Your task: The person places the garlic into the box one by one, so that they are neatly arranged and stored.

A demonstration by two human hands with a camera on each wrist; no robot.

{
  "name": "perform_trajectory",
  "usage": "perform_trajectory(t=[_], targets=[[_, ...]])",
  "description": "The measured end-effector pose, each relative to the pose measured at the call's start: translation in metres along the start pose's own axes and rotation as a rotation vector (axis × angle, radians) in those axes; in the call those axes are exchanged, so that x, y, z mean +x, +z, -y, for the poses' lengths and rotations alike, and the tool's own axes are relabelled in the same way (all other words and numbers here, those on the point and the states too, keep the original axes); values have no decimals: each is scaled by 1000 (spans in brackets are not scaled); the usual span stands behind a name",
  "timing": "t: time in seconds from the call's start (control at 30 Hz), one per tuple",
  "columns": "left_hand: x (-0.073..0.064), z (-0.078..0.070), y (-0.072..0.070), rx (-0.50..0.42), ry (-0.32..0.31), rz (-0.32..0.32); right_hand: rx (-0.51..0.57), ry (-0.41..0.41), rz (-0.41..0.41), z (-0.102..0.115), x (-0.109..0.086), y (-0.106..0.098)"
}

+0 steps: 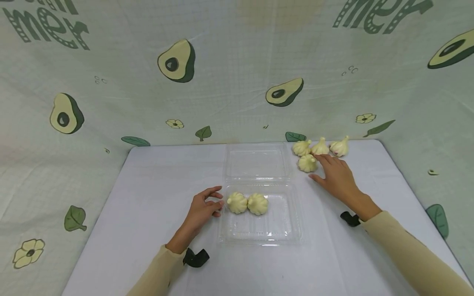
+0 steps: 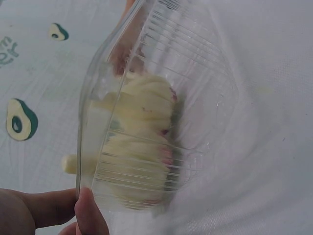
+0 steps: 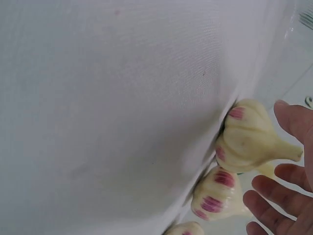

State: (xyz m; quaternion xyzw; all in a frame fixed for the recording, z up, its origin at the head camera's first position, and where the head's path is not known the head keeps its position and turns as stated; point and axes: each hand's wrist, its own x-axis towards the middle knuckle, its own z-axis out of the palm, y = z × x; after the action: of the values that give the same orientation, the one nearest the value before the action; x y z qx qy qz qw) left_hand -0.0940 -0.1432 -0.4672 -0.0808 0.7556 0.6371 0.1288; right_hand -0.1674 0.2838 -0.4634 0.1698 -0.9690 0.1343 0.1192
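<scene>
A clear plastic clamshell container (image 1: 281, 228) lies with its lid folded back, away from the person. Two pale garlic bulbs sit side by side in its base, a left one (image 1: 236, 203) and a right one (image 1: 258, 204). At the container's left rim, my left hand (image 1: 200, 211) pinches the edge between thumb and finger, as the left wrist view shows. My right hand (image 1: 336, 176) reaches over the table with fingers spread beside the nearest loose garlic bulb (image 1: 307, 164). In the right wrist view, thumb and fingers stand around the stem side of that bulb (image 3: 247, 134).
Behind the nearest loose bulb, more garlic bulbs stand along the back edge: one on the left (image 1: 301, 148), a middle one (image 1: 320, 147) and one on the right (image 1: 340, 147). An avocado-print cloth (image 1: 229, 82) hangs behind the white table (image 1: 155, 181).
</scene>
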Motion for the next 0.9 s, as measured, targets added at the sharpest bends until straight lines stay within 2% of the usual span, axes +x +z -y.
perform_trajectory(t=[0.5, 0.9], targets=[[1, 1, 1, -8, -8, -2, -4, -5, -2, 0, 4, 9], [1, 1, 0, -1, -1, -9, 49, -18, -30, 2, 8, 15]])
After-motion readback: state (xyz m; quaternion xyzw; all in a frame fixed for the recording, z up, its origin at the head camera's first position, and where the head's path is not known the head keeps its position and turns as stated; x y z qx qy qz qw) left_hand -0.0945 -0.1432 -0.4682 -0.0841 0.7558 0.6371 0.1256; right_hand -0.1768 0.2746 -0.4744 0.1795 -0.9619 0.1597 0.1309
